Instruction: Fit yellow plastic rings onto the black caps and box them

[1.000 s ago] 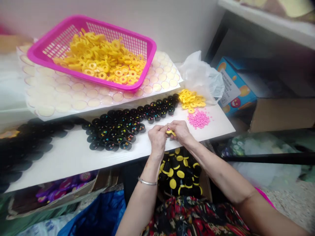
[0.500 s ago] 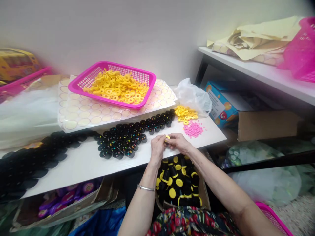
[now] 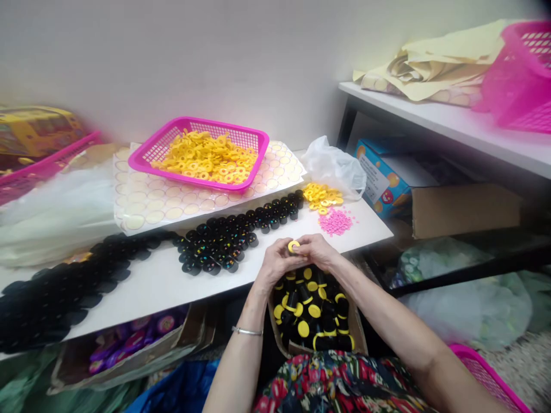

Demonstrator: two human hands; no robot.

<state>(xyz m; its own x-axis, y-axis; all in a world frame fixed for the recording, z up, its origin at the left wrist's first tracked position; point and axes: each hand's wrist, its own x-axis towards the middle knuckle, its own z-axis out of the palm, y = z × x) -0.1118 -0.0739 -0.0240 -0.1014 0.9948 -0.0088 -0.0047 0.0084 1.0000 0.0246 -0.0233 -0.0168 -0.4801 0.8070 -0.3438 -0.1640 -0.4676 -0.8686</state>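
My left hand (image 3: 274, 265) and my right hand (image 3: 317, 250) meet at the front edge of the white table (image 3: 163, 281) and together pinch a small black piece topped with a yellow ring (image 3: 293, 246). Just below my hands a cardboard box (image 3: 316, 312) holds several black pieces with yellow caps. Behind my hands, rows of black cups (image 3: 235, 232) with coloured specks lie on the table. To the right of them are a small heap of yellow rings (image 3: 322, 197) and a pile of pink beads (image 3: 336, 221).
A pink basket (image 3: 202, 154) full of yellow rings rests on a sheet of round stickers (image 3: 146, 201). Black discs (image 3: 64, 287) cover the table's left. A plastic bag (image 3: 333, 166), a blue box (image 3: 381, 175) and a shelf (image 3: 439, 123) with paper stand to the right.
The view has pulled back and tilted up. My hands have drawn back from over the table to its front edge, above the box, still holding the yellow-ringed piece.
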